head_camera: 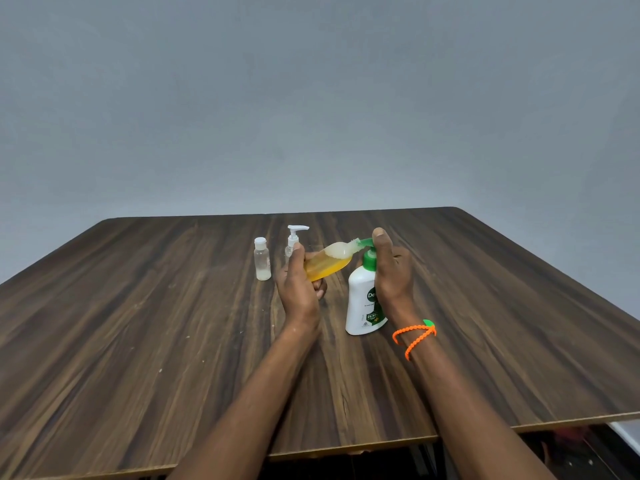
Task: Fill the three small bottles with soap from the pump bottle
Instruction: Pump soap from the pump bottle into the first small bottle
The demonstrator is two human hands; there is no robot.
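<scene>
A white pump bottle (362,303) with a green pump head stands on the wooden table (138,323). My right hand (393,271) is wrapped around its neck, with the thumb up over the pump top. My left hand (298,289) grips a small clear bottle (329,263), tilted with its mouth against the green spout; orange soap fills most of it, with foam near the neck. Behind my left hand stands a small clear bottle with a white pump (294,237). To its left stands a small capped clear bottle (262,259) with a little pale liquid at its bottom.
A grey wall rises behind the table's far edge. The table's near edge runs across the bottom of the view, with a dark gap below it at the right. An orange bead band (414,337) circles my right wrist.
</scene>
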